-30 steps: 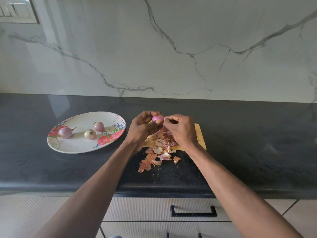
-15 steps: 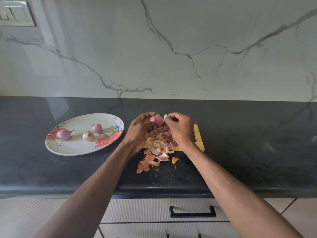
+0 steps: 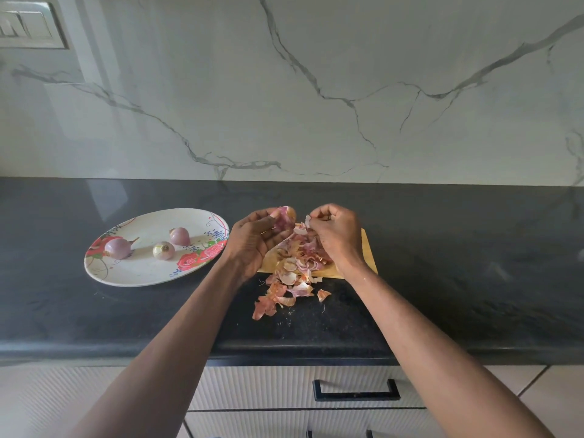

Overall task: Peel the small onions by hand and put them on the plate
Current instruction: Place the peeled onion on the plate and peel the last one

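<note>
Head view, single frame. Left hand [image 3: 252, 245] is raised over the near-left corner of the wooden cutting board [image 3: 368, 254], palm turned toward the camera. Its fingers [image 3: 268, 216] curl round one small onion [image 3: 286, 216], which sits at the fingertips, above the board and not touching it. The onion's surface is pink-purple with loose skin at its top.

Right hand [image 3: 339, 233] is just beside the onion, to its right, knuckles up. Its fingers are curled tight and pinch a pale strip of peel [image 3: 307, 221] between thumb and forefinger. The strip lies in the gap between the two hands; whether its far end is attached to the onion cannot be told.

Below both hands a heap of onion skins [image 3: 292, 279] covers the board and spills off its near edge onto the black worktop [image 3: 474, 263].

The floral plate [image 3: 132, 275] rests on the worktop left of the board, near the left wrist but apart from it. Three peeled onions lie on it: one at the left with a tail [image 3: 117, 248], one pale in the middle [image 3: 163, 250], one pink behind it [image 3: 180, 236]. None of the three touch.

Marble-pattern wall [image 3: 316, 90] behind; drawer with a black handle [image 3: 356, 395] under the worktop edge.
</note>
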